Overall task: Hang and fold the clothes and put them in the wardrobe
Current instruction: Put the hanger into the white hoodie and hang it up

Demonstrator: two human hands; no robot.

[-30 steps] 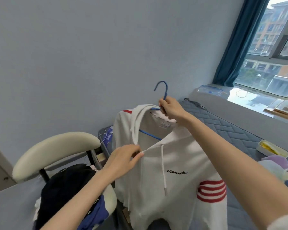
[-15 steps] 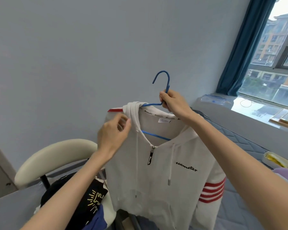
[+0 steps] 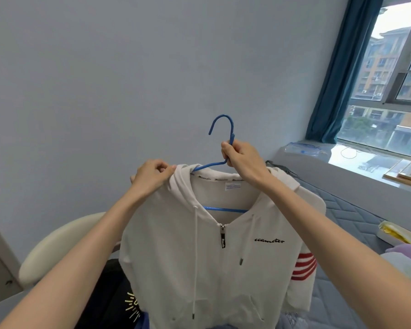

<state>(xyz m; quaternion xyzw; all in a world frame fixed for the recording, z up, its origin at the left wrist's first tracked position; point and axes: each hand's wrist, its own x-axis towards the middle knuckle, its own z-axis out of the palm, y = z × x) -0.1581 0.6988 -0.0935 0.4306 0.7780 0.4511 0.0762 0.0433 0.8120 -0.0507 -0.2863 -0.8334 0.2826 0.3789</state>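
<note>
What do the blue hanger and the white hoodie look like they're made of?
The blue hanger: probably metal wire with a glossy coating, going by its thin, bent rod. The white hoodie: soft matte knit, likely cotton fleece; it drapes and creases.

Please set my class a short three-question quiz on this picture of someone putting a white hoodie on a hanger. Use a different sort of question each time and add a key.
1. True or false: the right hand grips the blue hanger just below its hook.
2. What do the fingers of the left hand pinch? A: the zip pull. B: the white hoodie at its shoulder, beside the hood. C: a drawstring.
3. Fill the gap: the stripes on the hoodie's sleeve are ___.

Key: 1 true; 2 B; 3 red.
</note>
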